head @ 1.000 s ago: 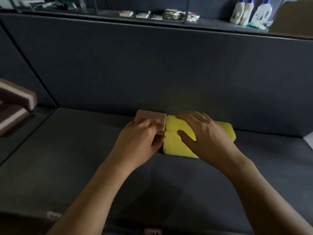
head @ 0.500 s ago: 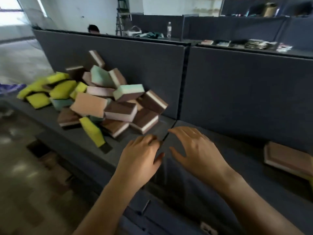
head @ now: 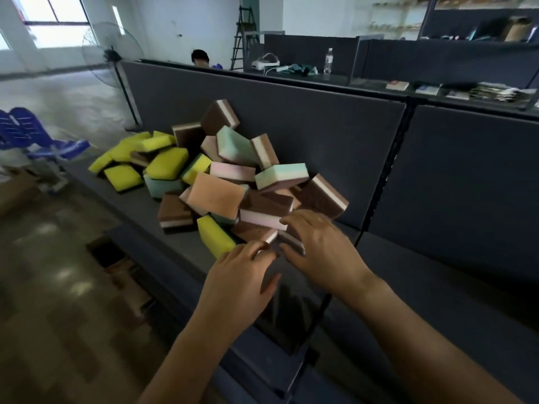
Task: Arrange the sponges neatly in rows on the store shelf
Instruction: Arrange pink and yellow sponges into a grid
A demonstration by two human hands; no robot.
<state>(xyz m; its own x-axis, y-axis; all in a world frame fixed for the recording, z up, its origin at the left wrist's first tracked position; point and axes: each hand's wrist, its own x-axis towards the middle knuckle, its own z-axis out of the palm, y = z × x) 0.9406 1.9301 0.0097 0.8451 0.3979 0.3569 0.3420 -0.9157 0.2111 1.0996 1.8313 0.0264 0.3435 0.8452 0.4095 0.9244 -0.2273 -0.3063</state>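
- Reaching into the near edge of the sponge pile with the right hand: fingers spread and only slightly bent, fingertips over a pink-and-white sponge, thumb against a brown-and-white sponge at the pile's near corner. Clasped round nothing.
- Touching a brown sponge on the pile's near edge with the left hand, just beside the right. Fingers loosely curled, no grasp closed on anything.
- Just left of those fingertips, at the pile's front: a yellow sponge tipped on its edge.
- Heaped in disorder on the dark shelf and leaning on the grey back panel: brown, pink, mint and orange sponges, with the yellow ones mostly at the pile's far end.
- Beyond the pile, behind the panel: a person's head, a ladder and a water bottle.
- Far to the pile's left: a standing fan and blue chairs.
- Half a second ago: both hands short of the pile, hovering by the shelf seam; now up against its near sponges, and the pile larger in view.
- One second ago: both palms flat on a pinkish sponge and a yellow one laid side by side against the panel; that pair now out of view.
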